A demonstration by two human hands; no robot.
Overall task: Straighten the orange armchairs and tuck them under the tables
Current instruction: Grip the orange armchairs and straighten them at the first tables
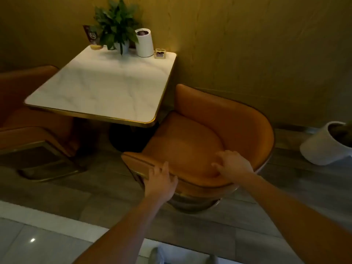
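Note:
An orange armchair with a curved back and gold trim stands to the right of a white marble table, its seat front near the table's near right corner. My left hand grips the chair's near armrest edge, fingers over the gold trim. My right hand holds the curved backrest rim, fingers curled over onto the inner side. A second orange armchair sits at the table's left, partly under it.
A potted plant, a white cylinder, a small box and a sign card stand at the table's far edge by the wall. A white floor planter stands at the right. My feet show at the bottom.

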